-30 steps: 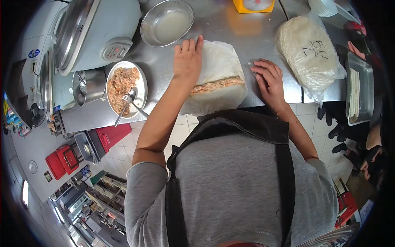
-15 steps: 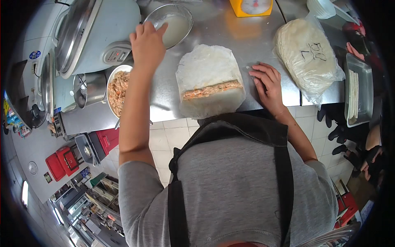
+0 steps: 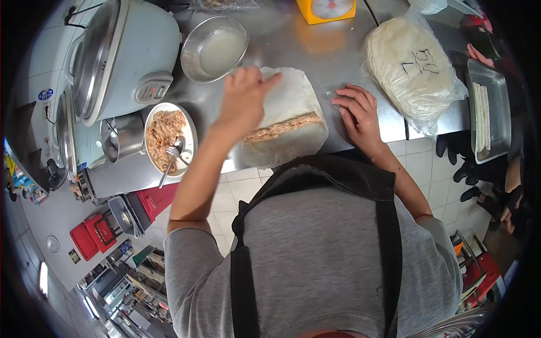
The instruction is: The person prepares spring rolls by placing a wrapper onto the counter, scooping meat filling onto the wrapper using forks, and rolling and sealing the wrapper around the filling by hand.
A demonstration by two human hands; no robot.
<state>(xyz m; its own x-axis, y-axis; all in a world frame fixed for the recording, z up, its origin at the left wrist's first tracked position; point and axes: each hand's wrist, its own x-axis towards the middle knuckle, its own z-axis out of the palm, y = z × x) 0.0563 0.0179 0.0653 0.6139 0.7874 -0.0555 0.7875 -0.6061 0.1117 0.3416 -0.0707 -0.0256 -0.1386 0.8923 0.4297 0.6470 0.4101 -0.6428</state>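
A pale, thin wrapper sheet (image 3: 296, 93) lies on the steel counter, its lower edge near my apron. Across it runs a strip of orange-brown filling (image 3: 284, 128). Over the wrapper's left edge is my left hand (image 3: 246, 100), slightly blurred, index finger stretched out over the sheet, holding nothing. Right of the wrapper my right hand (image 3: 360, 118) rests on the counter with fingers apart and slightly bent, a small clear scrap by the fingertips. Up and left stands a metal bowl (image 3: 194, 59) of whitish liquid. A white dish (image 3: 190, 127) holds more filling, a fork and another utensil.
Large cooker (image 3: 138, 62) at the upper left, metal container (image 3: 129, 132) below it. A yellow scale (image 3: 324, 12) stands at the back. Bagged wrapper stack (image 3: 414, 67) lies right, beyond it a metal tray (image 3: 501, 112) with white rolls. People's dark-clothed parts show at the right edge.
My left hand moved from the wrapper's edge to the liquid bowl, then back over the wrapper. My right hand stayed beside the wrapper. The camera view shifted slightly.
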